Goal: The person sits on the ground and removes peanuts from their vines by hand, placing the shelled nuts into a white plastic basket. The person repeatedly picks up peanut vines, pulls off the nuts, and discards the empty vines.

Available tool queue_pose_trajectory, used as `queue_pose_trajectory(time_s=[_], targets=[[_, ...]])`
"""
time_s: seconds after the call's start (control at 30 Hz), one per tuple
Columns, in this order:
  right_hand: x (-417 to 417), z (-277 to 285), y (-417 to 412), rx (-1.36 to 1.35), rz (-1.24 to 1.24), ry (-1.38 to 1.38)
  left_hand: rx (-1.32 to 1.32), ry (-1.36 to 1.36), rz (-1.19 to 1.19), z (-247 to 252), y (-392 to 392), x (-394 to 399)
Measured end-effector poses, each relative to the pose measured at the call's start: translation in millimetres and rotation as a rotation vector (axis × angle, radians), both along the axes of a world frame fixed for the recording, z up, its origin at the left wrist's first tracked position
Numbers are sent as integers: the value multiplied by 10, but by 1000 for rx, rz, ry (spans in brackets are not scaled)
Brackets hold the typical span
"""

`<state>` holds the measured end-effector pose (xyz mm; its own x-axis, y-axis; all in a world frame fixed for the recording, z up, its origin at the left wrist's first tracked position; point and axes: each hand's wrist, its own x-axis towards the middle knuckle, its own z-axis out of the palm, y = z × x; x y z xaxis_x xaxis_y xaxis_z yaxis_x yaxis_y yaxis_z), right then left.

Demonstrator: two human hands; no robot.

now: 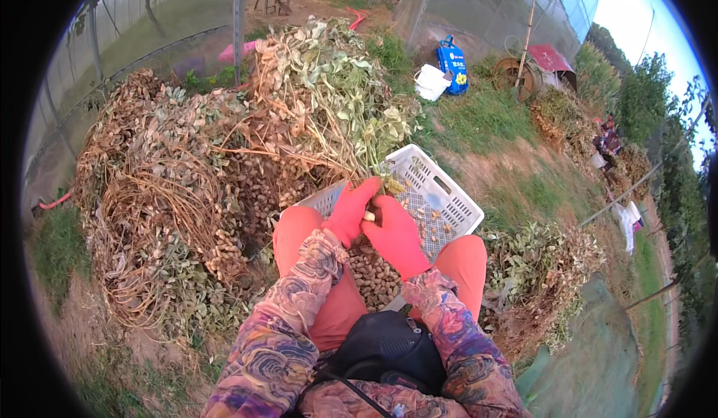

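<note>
My left hand (353,207), in a red-pink glove, is closed around the stems of a peanut plant (367,157) whose leaves reach up over the crate's far edge. Close against it on the right, my right hand (395,233), gloved alike, has its fingers bent at a pale peanut pod (368,216) between the hands; whether it grips the pod is unclear. Both hands are above a white plastic crate (463,216) between my knees. Many peanuts (373,278) lie in its near part, with scattered pods on the perforated bottom farther off.
A big heap of pulled peanut plants (168,193) rises at the left and ahead. A smaller plant pile (533,283) lies right. Beyond the crate stand a white bucket (432,82) and a blue bag (452,64). Another person (608,137) is far off at the right.
</note>
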<state>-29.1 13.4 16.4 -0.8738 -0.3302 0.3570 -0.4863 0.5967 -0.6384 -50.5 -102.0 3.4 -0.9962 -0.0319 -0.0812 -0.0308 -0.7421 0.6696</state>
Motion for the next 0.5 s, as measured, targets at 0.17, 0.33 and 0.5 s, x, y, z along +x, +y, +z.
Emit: queue_pose_trajectory(time_s=[0.17,0.33,0.5], targets=[[3,-98,37,-62,115,62,28,-64,105,-58,38,5],[12,-136,30,-205,202,-130,20,-157,113,-32,59,86],[52,-28,100,-368,282,-397,-155,-42,115,-90,69,145]])
